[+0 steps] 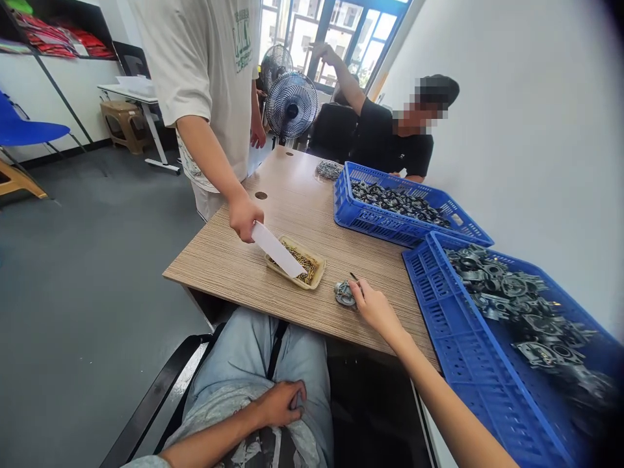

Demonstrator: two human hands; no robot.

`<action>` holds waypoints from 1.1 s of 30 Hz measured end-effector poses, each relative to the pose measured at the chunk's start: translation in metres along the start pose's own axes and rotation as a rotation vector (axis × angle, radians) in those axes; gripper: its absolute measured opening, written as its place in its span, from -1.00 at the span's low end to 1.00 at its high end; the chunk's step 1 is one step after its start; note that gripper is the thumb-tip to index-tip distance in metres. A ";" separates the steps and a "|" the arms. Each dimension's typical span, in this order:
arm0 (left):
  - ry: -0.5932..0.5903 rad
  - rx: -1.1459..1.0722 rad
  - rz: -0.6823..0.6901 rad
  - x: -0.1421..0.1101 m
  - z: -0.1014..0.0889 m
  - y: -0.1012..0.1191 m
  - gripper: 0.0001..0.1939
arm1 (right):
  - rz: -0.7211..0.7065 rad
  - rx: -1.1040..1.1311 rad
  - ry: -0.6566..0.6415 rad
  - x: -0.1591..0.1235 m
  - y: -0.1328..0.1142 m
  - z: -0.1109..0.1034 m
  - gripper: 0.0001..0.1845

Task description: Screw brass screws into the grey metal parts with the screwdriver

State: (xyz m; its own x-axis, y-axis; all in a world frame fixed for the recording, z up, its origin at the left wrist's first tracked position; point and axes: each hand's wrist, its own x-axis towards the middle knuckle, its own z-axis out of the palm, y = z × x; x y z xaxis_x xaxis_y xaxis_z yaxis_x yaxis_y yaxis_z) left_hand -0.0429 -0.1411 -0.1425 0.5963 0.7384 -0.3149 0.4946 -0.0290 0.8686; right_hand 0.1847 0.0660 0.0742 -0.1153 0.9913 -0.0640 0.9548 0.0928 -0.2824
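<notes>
At the near edge of the wood-grain table, a metal part sits under the fingertips of the right hand.

On the tabletop, the right hand's thumb and fingers are pinched at the part's edge, a thin dark stick jutting beyond them; the left hand rests in the lap, loosely curled, thumb apart, holding nothing. Left of the part is a shallow tray of small brass-coloured pieces, with a white card slanting over it from a standing person's hand. To the right, two blue crates hold many metal castings. Beyond are a seated person in black and a fan.
</notes>
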 end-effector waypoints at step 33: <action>0.094 0.106 0.102 -0.003 -0.023 0.043 -0.75 | -0.245 0.264 0.186 -0.032 0.015 0.020 -0.48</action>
State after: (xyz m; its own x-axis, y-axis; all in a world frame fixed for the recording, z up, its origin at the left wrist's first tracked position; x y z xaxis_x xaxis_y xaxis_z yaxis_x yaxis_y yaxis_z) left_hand -0.0379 -0.1287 -0.0951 0.5872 0.7879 -0.1854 0.5014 -0.1744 0.8474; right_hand 0.1971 0.0340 0.0530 -0.2561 0.9450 0.2036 0.7993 0.3254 -0.5053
